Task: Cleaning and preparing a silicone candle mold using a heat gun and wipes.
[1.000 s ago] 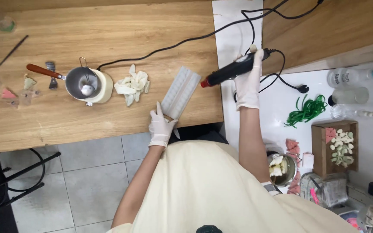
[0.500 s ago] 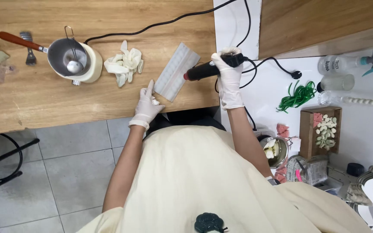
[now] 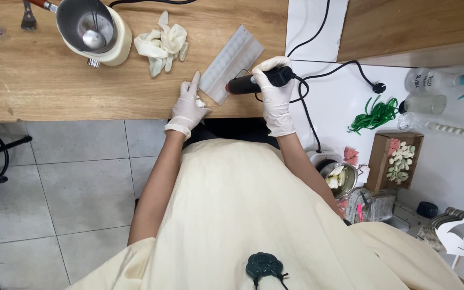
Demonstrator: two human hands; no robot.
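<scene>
Far left on the wooden tabletop [image 3: 49, 80]: a steel melting pot in a cream-coloured base [image 3: 93, 29], a spoon standing inside it, a wood-handled tool poking out past its rim. Just to its right, a crumpled heap of spent white gloves [image 3: 163, 43], limp and out of the way.

Next along, the gloved left hand [image 3: 188, 104], flat on the table at the near edge, fingers stretched out, forefinger pointing up along the lower corner of the long translucent white silicone mould with rows of small cavities [image 3: 231, 63]. Touching or just beside that corner; too close to call. Nothing gripped, only steadying.

The mould itself lying diagonally on the wood, well clear of the pot. Likely light and floppy, slick on top, prone to sliding or sagging if lifted by one end; best held down by the plain border at a corner or picked up with both long edges supported, cavities kept level.

Then the gloved right hand [image 3: 273, 88], wrapped tight round the black corded heat tool with a dark red nozzle [image 3: 253, 81], fingers closed over the barrel, nozzle aimed at the mould's lower right edge, hovering close. Rigid, heavier than the mould, hot at the tip by the look of it, so grip well back on the black body. Black power cord [image 3: 318, 70] trailing right over the white surface.
</scene>
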